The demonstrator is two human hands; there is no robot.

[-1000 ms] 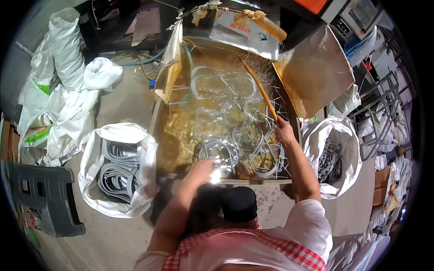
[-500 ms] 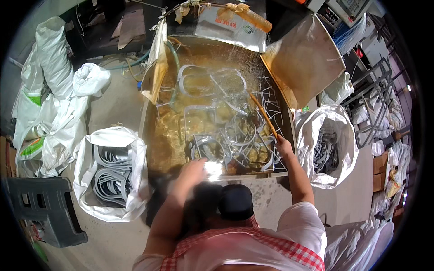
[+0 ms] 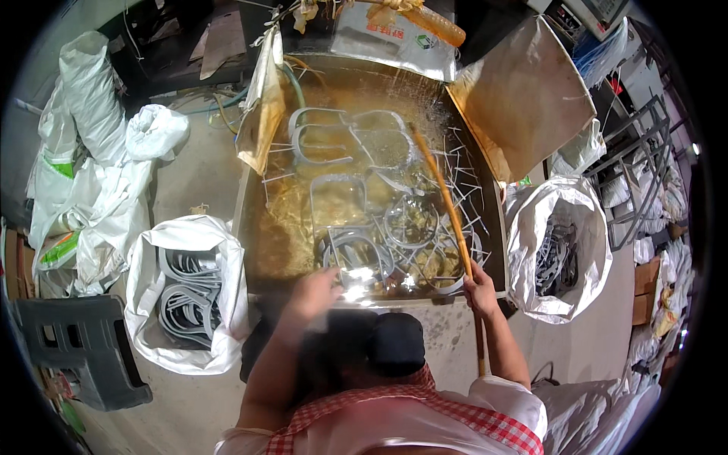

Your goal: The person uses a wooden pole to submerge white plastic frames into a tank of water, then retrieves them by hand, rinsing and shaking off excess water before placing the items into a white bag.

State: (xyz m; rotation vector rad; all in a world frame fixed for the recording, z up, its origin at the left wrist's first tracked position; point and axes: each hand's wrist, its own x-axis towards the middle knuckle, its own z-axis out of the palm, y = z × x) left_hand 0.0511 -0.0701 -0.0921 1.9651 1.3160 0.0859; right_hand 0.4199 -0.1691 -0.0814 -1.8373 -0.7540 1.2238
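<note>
A long brown wooden stick (image 3: 442,182) slants over a shallow tank of yellowish water (image 3: 282,262). My right hand (image 3: 479,292) is closed round it at the tank's near right corner, and its lower end runs down beside my forearm. My left hand (image 3: 312,294) hovers at the near rim, slightly blurred, with fingers apart and nothing visible in them. Grey curved strips (image 3: 337,182), bent into loops and U shapes, lie in the water. The nearest ones, a round bundle (image 3: 356,250), are just beyond my left hand. Thin pale rods stick out along the tank's right side.
A white sack (image 3: 140,318) of grey curved strips stands left of the tank. Another white sack (image 3: 523,292) with grey pieces stands right. A dark plastic stool (image 3: 83,334) is at the far left. A stained board (image 3: 531,98) leans over the back right corner.
My right hand has slid down and nearer along the stick, whose lower end now shows beside my forearm. My left hand has drawn slightly left and nearer. The grey strips have shifted a little.
</note>
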